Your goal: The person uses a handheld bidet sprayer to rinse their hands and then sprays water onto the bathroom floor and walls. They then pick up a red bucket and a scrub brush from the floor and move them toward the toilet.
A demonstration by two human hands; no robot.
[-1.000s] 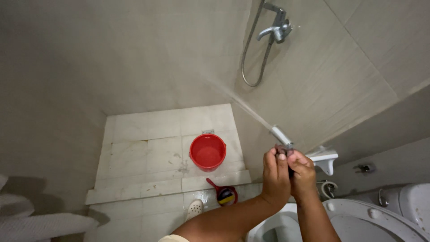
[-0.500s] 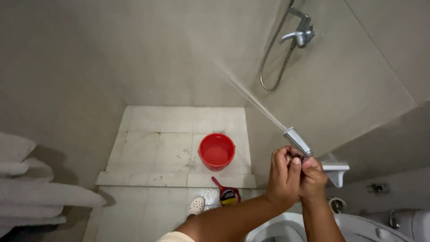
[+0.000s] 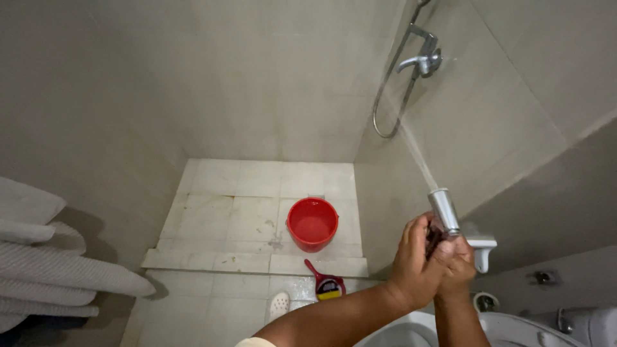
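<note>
Red bucket point(image 3: 312, 223): round, upright on the pale tiled shower floor point(image 3: 218, 205), near the raised step. Red-handled dipper point(image 3: 324, 283): lying on the lower floor just in front of the step. White slipper point(image 3: 279, 303): beside the dipper, to its left. Folded white towels point(image 3: 48, 270): stacked at the left edge. Chrome shower mixer point(image 3: 421, 61): fixed to the right wall, hose looping below. White holder point(image 3: 482, 250): mounted lower on that wall. White toilet bowl point(image 3: 514, 331): partly seen at bottom right.

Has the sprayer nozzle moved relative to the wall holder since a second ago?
Yes. The nozzle now sits higher above the white holder, which it earlier almost touched.
</note>
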